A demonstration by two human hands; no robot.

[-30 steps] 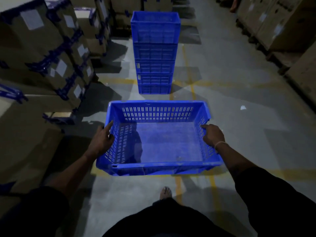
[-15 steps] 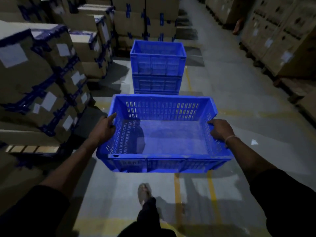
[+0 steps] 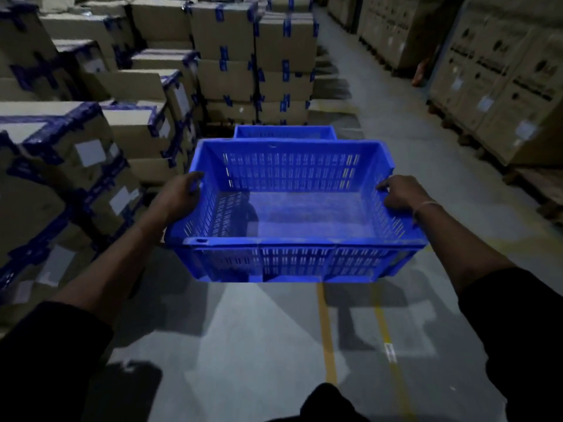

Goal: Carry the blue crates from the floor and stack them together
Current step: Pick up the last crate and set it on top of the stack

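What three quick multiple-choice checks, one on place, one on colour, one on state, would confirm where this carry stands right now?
1. Where does the stack of crates stand relative to the carried crate?
A. Directly behind its far rim
B. On the cardboard boxes to the left
C. Beside the person's feet

2. What colour is the tape on the cardboard boxes beyond the stack?
A. Red
B. Blue
C. Green

3. What is the state of the carried crate?
A. Resting on the floor, full of boxes
B. Already nested on the stack
C. Lifted off the floor, empty, held at both short ends

Key: 1 A, only the stack's top rim shows just past the crate's far wall. 2 B, blue strips cross the box edges. 3 C, the left hand and right hand grip the end rims, and the floor shows below.
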